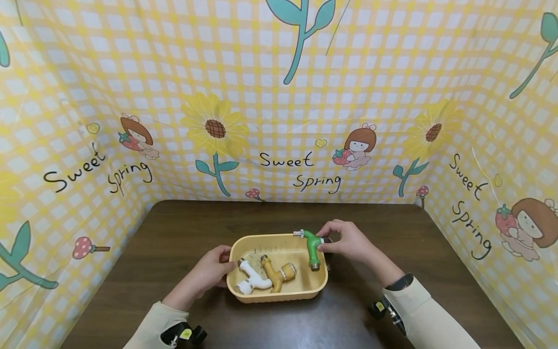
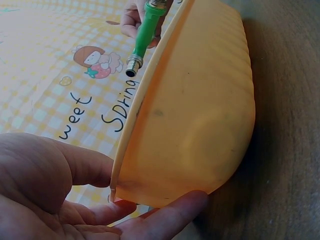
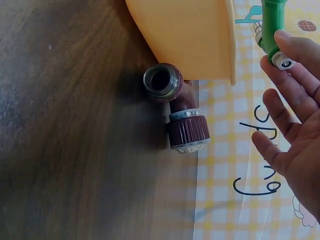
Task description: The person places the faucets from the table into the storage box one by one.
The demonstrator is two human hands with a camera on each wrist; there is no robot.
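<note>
Checked cloth point(image 1: 270, 116) rises behind the brown bench point(image 1: 131, 281), where the left hand point(image 1: 209, 269) grips a yellow basin point(image 1: 287, 296) by its end and the right hand point(image 1: 348, 241) pinches a green tap point(image 1: 312, 247) above the opposite end. The tap looks stiff, light and smooth; its thick middle should hold surest.

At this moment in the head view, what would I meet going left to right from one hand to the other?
Left hand, white fitting, mustard-yellow fitting, green fitting, right hand.
</note>
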